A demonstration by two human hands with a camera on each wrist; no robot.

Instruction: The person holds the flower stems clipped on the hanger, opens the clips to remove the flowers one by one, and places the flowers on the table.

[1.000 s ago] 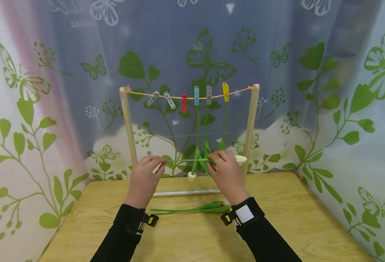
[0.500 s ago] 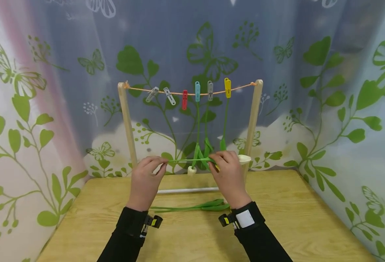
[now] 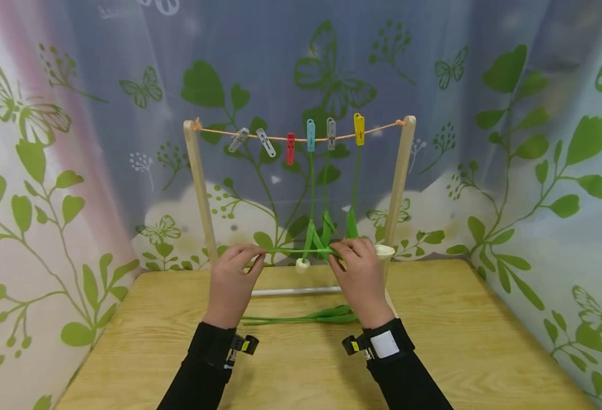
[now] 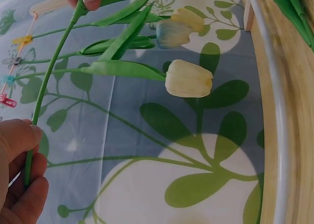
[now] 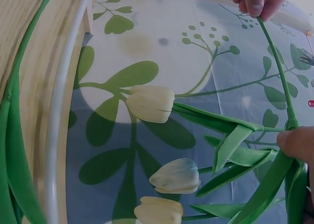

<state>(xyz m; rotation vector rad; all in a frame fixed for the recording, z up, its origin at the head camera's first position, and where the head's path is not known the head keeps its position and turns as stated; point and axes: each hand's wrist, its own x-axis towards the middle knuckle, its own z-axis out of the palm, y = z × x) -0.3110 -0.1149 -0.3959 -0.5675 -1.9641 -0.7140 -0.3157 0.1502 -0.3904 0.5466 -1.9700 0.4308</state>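
1. Tulip (image 3: 301,251) held level between both hands, up off the worktop (image 3: 434,341), in front of the cord!
2. Left hand (image 3: 234,279): fingers (image 4: 19,135) pinching the bare stem end.
3. Right hand (image 3: 359,279): fingers gripping where the leaves begin, cream bloom poking out beyond.
4. Behind, three hanging tulips (image 4: 189,79), heads down from blue (image 3: 311,135), grey (image 3: 331,134) and yellow clips (image 3: 359,130) on the orange cord (image 3: 383,128).
5. Below, green stems (image 3: 336,314) lying near the white bar (image 3: 295,291).
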